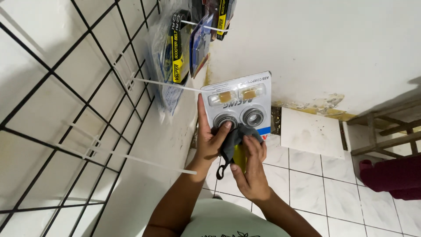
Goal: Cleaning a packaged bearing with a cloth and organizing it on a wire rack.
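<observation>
My left hand (209, 139) holds a flat blister pack (239, 103) upright by its left edge, thumb pressed on its front. The pack is white and grey with two round metal bearings and two small amber blocks under clear plastic. My right hand (251, 169) presses a dark grey cloth (236, 139) against the pack's lower part; a loop of the cloth hangs below. Something yellow shows behind the cloth, partly hidden by my fingers.
A black wire grid panel (66, 109) covers the wall on the left, with white pegs (144, 162) sticking out. Bagged packages (177, 48) hang from pegs near the top. White floor tiles (315, 184), a wooden frame (386, 127) and a dark red cloth (390, 175) lie on the right.
</observation>
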